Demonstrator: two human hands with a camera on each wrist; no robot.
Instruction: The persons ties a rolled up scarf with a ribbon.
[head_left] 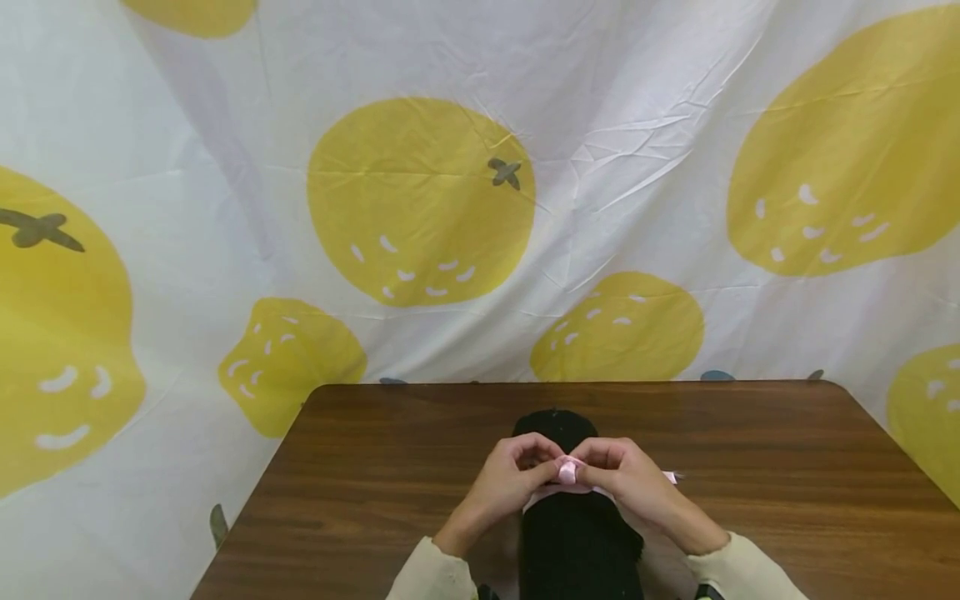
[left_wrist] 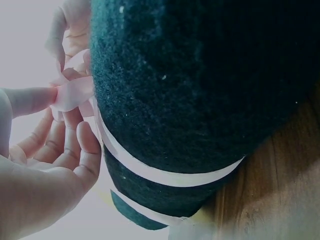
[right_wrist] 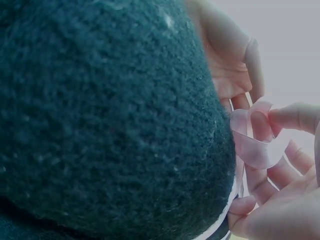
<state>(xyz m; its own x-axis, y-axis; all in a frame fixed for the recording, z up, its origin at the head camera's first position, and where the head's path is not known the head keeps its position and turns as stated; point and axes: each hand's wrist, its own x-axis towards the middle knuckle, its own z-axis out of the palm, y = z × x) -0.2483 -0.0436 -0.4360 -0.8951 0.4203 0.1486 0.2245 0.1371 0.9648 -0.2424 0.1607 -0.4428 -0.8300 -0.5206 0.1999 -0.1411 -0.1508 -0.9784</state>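
A dark, fuzzy knitted roll (head_left: 581, 550) lies lengthwise on the table, with pink ribbon (head_left: 567, 473) around it. On top of the roll, my left hand (head_left: 506, 479) pinches the ribbon between thumb and fingers. Facing it, my right hand (head_left: 633, 483) pinches the same ribbon, and the fingertips of both hands nearly meet. Loops of ribbon (right_wrist: 257, 152) stand up between the fingers in the right wrist view. Along the roll's side, the left wrist view shows two pale ribbon bands (left_wrist: 180, 179). A loose ribbon end (head_left: 670, 477) sticks out beyond my right hand. The fingers partly hide the crossing of the ribbon.
The brown wood-grain table (head_left: 405, 433) reaches back to a white cloth (head_left: 465, 50) printed with yellow fruit, which hangs behind its far edge. Pale sleeves (head_left: 750, 571) cover both forearms.
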